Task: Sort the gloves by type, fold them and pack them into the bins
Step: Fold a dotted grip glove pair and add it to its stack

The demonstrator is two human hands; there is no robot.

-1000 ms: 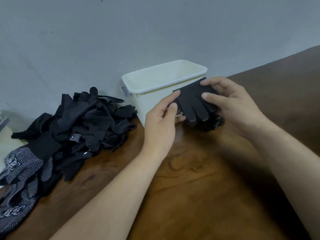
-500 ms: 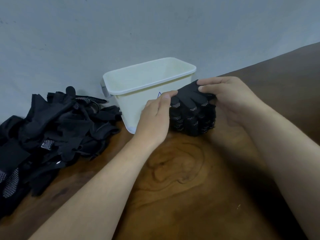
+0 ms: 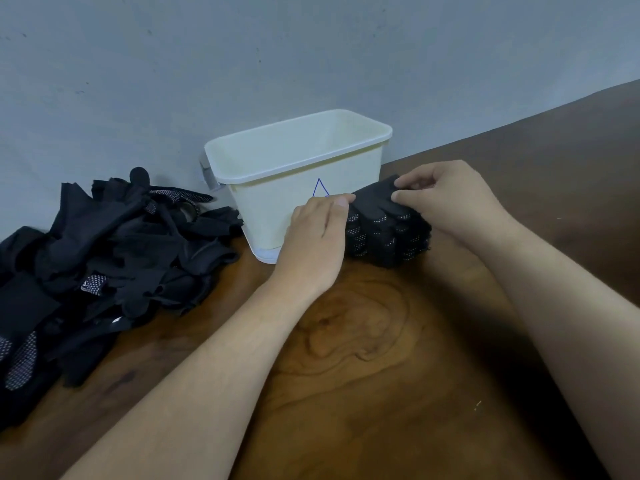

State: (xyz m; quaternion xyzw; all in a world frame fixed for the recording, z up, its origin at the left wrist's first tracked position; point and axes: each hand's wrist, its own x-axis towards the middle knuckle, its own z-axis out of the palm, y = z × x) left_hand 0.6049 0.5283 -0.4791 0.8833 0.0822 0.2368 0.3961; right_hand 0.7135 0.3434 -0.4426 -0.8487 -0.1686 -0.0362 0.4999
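Note:
A folded bundle of black gloves with white grip dots (image 3: 384,230) is held just above the wooden table, right in front of a cream plastic bin (image 3: 298,157). My left hand (image 3: 317,237) grips the bundle's left end, thumb on top. My right hand (image 3: 453,199) pinches the top layer at the right end with curled fingers. A blue triangle is drawn on the bin's front wall, partly hidden by my left hand. The bin's inside looks bare as far as the view reaches.
A loose heap of black gloves (image 3: 114,247), some dotted, lies on the table at the left, reaching the frame's left edge. A grey wall stands right behind the bin. Brown wooden tabletop (image 3: 363,358) stretches toward me and to the right.
The glove's fingers have been folded over into a compact bundle. Both hands stayed on it, shifting slightly; the view has swung right, so the pile and bin sit further left.

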